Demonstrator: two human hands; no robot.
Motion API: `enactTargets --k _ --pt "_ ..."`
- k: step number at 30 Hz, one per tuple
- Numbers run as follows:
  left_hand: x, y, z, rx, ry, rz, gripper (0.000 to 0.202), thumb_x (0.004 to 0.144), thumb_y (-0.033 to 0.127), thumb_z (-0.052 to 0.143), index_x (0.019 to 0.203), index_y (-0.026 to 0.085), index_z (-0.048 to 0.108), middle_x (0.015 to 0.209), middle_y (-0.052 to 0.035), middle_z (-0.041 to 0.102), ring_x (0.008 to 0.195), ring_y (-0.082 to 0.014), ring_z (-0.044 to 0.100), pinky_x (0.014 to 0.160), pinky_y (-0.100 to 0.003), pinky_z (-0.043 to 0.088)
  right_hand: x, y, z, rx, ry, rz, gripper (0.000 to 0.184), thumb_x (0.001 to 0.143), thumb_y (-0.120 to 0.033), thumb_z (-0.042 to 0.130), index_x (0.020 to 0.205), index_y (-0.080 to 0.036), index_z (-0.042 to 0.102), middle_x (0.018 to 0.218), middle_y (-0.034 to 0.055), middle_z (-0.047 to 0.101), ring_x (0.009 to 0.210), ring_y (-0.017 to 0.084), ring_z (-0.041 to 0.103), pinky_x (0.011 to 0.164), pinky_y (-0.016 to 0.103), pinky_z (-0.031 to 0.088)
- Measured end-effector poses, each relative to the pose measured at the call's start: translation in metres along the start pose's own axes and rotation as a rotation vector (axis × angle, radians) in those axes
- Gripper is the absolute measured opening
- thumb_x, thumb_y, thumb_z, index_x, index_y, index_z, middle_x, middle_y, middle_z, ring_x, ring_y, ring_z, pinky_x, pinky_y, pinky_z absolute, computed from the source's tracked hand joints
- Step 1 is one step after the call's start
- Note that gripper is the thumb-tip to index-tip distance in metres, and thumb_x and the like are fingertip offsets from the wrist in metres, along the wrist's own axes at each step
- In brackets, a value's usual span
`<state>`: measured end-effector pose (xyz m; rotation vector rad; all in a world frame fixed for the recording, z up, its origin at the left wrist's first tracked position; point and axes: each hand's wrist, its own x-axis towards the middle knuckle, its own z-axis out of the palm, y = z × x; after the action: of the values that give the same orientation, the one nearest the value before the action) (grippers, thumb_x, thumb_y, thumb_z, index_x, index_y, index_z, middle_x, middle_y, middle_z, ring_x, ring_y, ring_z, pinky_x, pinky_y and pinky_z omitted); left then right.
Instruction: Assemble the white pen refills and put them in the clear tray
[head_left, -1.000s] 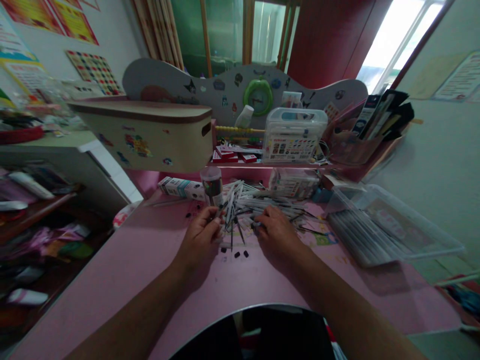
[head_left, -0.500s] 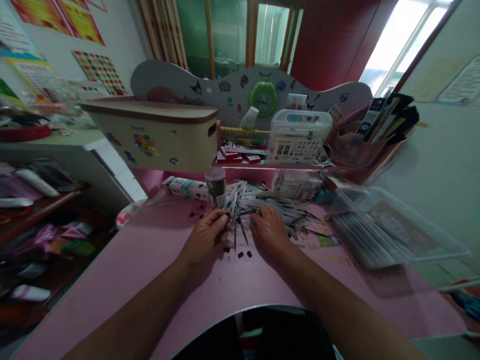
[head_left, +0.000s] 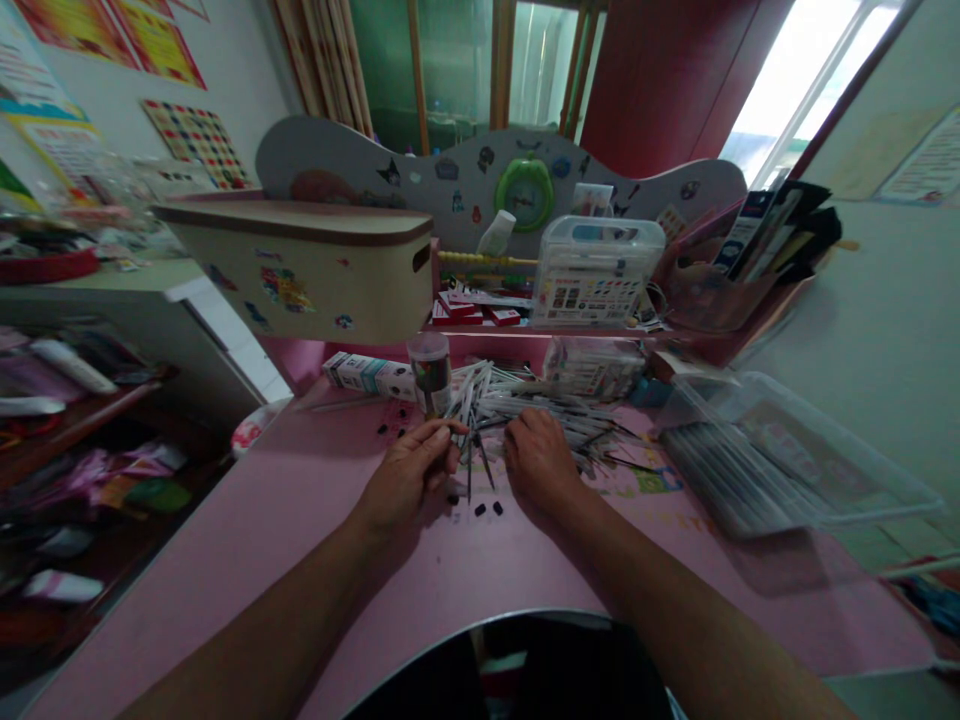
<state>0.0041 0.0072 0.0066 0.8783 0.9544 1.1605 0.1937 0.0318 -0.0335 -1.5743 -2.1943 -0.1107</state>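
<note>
A heap of thin white and black pens lies on the pink desk. My left hand is closed around a bunch of pens that stick up and fan out beside its fingers. My right hand rests knuckles-up at the near edge of the heap, fingers curled onto the pens; what it grips is hidden. Several small black caps lie loose on the desk between and below the hands. A small round container stands just behind my left hand.
A clear plastic tray with rows of pens sits at the right. Behind the heap are a long printed box, a clear lidded case and a beige box on a shelf. Cluttered shelves stand at the left.
My right hand has shifted slightly left toward my left hand. My left hand keeps its bunch of pens, raised a little.
</note>
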Motion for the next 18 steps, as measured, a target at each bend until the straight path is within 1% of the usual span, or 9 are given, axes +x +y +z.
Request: enactTargets --k 5,9,14,16,18 --pt "0.002 -0.001 -0.003 -0.044 0.005 0.015 0.027 0.077 0.037 0.075 0.090 0.016 0.067 0.062 0.0047 0.057 0.040 -0.0018 0.036 0.037 -0.011 0.026 -0.006 -0.008 -0.019 0.115 0.052 0.000 0.006 0.091 -0.014 0.058 0.089 -0.020 0.061 0.101 0.0110 0.060 0.097 0.027 0.049 0.089 0.042 0.040" --pt "0.002 0.000 -0.004 -0.114 0.017 0.004 0.025 0.076 0.034 0.077 0.089 0.017 0.066 0.062 0.0052 0.056 0.040 -0.0015 0.036 0.037 -0.010 0.025 -0.011 -0.015 -0.030 0.263 0.062 -0.033 0.008 0.089 -0.013 0.057 0.087 -0.020 0.057 0.100 0.0097 0.059 0.097 0.026 0.049 0.089 0.042 0.041" --pt "0.003 0.003 -0.006 -0.202 0.003 -0.023 0.031 0.069 0.032 0.083 0.086 0.015 0.065 0.061 0.0051 0.056 0.039 -0.0010 0.036 0.036 -0.010 0.023 -0.016 -0.018 -0.031 0.408 0.089 -0.033 0.010 0.089 -0.010 0.054 0.089 -0.019 0.055 0.092 0.0067 0.060 0.091 0.023 0.050 0.084 0.037 0.040" --pt "0.003 0.002 -0.007 -0.233 -0.015 -0.019 0.031 0.070 0.032 0.084 0.087 0.016 0.064 0.061 0.0052 0.056 0.040 -0.0008 0.035 0.036 -0.009 0.022 -0.017 -0.019 -0.030 0.464 0.093 -0.016 0.010 0.089 -0.010 0.053 0.090 -0.019 0.056 0.091 0.0058 0.060 0.090 0.022 0.051 0.082 0.036 0.039" --pt "0.003 0.000 -0.008 -0.261 -0.042 -0.009 0.029 0.074 0.032 0.083 0.091 0.018 0.063 0.063 0.0052 0.057 0.040 -0.0010 0.034 0.037 -0.009 0.022 -0.018 -0.019 -0.030 0.536 0.083 0.019 0.010 0.089 -0.010 0.054 0.089 -0.019 0.057 0.089 0.0048 0.060 0.088 0.020 0.052 0.080 0.034 0.039"
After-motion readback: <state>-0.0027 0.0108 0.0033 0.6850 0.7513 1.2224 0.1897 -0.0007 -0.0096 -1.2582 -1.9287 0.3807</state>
